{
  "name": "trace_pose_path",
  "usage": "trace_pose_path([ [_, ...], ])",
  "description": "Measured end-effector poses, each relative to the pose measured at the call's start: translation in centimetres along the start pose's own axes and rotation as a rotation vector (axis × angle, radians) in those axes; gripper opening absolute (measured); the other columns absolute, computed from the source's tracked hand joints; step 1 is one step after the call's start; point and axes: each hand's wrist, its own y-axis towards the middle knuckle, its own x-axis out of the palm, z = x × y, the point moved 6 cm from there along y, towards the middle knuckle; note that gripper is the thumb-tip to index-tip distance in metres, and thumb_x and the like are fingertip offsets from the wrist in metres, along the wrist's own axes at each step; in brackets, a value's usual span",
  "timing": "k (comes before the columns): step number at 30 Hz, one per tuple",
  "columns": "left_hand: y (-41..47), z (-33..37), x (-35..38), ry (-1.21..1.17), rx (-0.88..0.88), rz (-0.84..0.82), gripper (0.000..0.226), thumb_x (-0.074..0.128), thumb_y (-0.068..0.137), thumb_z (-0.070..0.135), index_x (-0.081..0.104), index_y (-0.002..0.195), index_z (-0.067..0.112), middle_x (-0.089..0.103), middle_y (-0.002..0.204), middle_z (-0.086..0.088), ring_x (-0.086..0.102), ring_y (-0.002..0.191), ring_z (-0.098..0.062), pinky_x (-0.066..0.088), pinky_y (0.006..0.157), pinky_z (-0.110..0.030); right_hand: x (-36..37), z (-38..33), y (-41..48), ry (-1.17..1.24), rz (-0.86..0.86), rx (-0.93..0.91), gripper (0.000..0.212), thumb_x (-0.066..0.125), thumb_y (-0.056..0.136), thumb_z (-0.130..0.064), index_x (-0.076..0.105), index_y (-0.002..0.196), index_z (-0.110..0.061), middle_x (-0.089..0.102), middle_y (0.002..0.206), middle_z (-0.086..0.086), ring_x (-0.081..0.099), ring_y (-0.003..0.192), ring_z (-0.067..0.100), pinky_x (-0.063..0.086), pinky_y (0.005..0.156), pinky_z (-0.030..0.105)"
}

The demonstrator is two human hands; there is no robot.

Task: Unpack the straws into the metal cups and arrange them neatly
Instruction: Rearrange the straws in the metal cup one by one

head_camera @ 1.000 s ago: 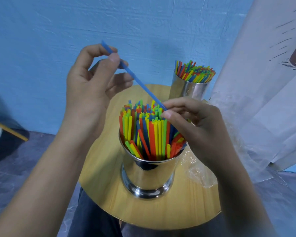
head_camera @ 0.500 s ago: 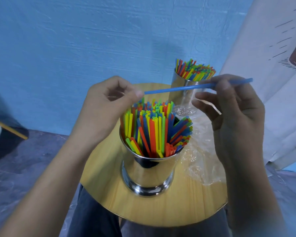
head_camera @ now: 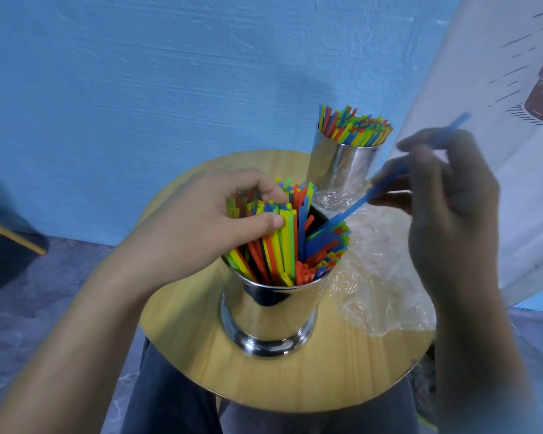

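Note:
A shiny metal cup (head_camera: 268, 311) stands near me on the round wooden table (head_camera: 342, 374), packed with red, yellow, green and blue straws (head_camera: 282, 245). My left hand (head_camera: 207, 223) grips the left bunch of those straws and holds it aside, so a dark gap shows in the cup. My right hand (head_camera: 442, 195), blurred, pinches a single blue straw (head_camera: 355, 206) that slants down-left, its lower tip at the gap. A second metal cup (head_camera: 342, 164) full of straws (head_camera: 355, 125) stands at the table's far edge.
Crumpled clear plastic wrapping (head_camera: 380, 277) lies on the table's right side, between the two cups. A pale printed sheet (head_camera: 499, 89) hangs at the right. A blue wall is behind the table, and my dark-trousered legs are beneath it.
My right hand has tilted the blue straw from nearly level to slanting down into the near cup. My left hand let go of its end and dropped onto the straws, pushing a bunch left.

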Motion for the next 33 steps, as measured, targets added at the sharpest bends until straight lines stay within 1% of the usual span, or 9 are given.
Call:
trace_pose_path([
  [3,0.1,-0.2,0.0,-0.002,-0.001,-0.006,0.021,0.075,0.081,0.047,0.072,0.101,0.040,0.061,0.108,0.033,0.059,0.104,0.003,0.048,0.088,-0.023,1.8,0.1,-0.5,-0.105,-0.159,0.058,0.014,0.055,0.106,-0.009,0.058,0.114,-0.020,0.067,0.084,0.003,0.072,0.077,0.017,0.061,0.076,0.042],
  [7,0.1,-0.4,-0.1,-0.013,-0.011,0.002,0.023,0.083,0.083,0.033,0.071,0.101,0.040,0.061,0.107,0.031,0.058,0.101,0.005,0.045,0.085,-0.013,2.3,0.5,-0.8,-0.162,-0.178,0.086,0.042,0.070,0.097,-0.010,0.050,0.124,-0.034,0.065,0.081,0.002,0.075,0.076,0.017,0.061,0.077,0.049],
  [11,0.3,-0.3,-0.1,-0.020,-0.002,-0.009,0.023,0.083,0.081,0.033,0.071,0.101,0.037,0.061,0.106,0.031,0.059,0.099,0.006,0.046,0.084,-0.013,2.5,1.2,-0.8,-0.215,-0.223,0.072,0.023,0.071,0.098,-0.018,0.061,0.110,-0.033,0.069,0.079,-0.004,0.075,0.080,0.017,0.060,0.077,0.051],
  [13,0.4,-0.1,-0.1,-0.022,0.013,-0.014,0.023,0.085,0.081,0.038,0.072,0.100,0.036,0.062,0.106,0.028,0.059,0.100,0.004,0.047,0.086,-0.017,2.6,1.6,-0.8,-0.251,-0.257,0.058,0.009,0.068,0.100,-0.022,0.069,0.104,-0.029,0.072,0.083,-0.009,0.074,0.086,0.014,0.060,0.078,0.042],
  [15,0.4,0.0,0.0,-0.020,0.034,-0.019,0.026,0.080,0.077,0.044,0.073,0.100,0.036,0.064,0.105,0.024,0.060,0.101,0.002,0.048,0.088,-0.022,2.9,1.7,-1.0,-0.279,-0.305,0.042,0.011,0.063,0.101,-0.025,0.073,0.101,-0.031,0.074,0.089,-0.016,0.073,0.091,0.009,0.058,0.079,0.026],
  [17,0.4,0.1,0.1,-0.020,0.044,-0.025,0.026,0.077,0.076,0.045,0.073,0.100,0.037,0.066,0.104,0.022,0.060,0.103,-0.001,0.051,0.090,-0.028,3.2,1.8,-1.1,-0.279,-0.358,0.047,0.014,0.061,0.100,-0.027,0.073,0.100,-0.035,0.075,0.090,-0.019,0.072,0.094,0.007,0.057,0.081,0.022],
  [20,0.6,0.2,0.1,-0.018,0.064,-0.022,0.023,0.075,0.077,0.044,0.072,0.099,0.039,0.066,0.103,0.021,0.060,0.104,-0.002,0.051,0.090,-0.031,3.3,2.2,-1.1,-0.248,-0.381,0.087,0.010,0.068,0.098,-0.022,0.073,0.099,-0.030,0.075,0.090,-0.013,0.073,0.094,0.012,0.057,0.085,0.029],
  [25,0.7,0.6,0.1,0.020,0.106,0.006,0.016,0.074,0.079,0.042,0.074,0.094,0.036,0.068,0.100,0.015,0.059,0.105,-0.010,0.045,0.090,-0.030,3.2,1.9,-1.0,-0.217,-0.423,0.106,0.012,0.072,0.096,-0.014,0.072,0.093,-0.025,0.074,0.089,-0.010,0.071,0.094,0.014,0.056,0.086,0.026],
  [33,0.8,1.2,0.1,0.040,0.148,0.036,0.014,0.074,0.081,0.041,0.073,0.091,0.031,0.069,0.095,0.012,0.059,0.103,-0.013,0.044,0.090,-0.033,3.8,1.2,-1.4,-0.236,-0.487,0.050,0.007,0.066,0.096,-0.029,0.073,0.094,-0.033,0.071,0.096,-0.015,0.068,0.103,0.015,0.058,0.089,0.037],
])
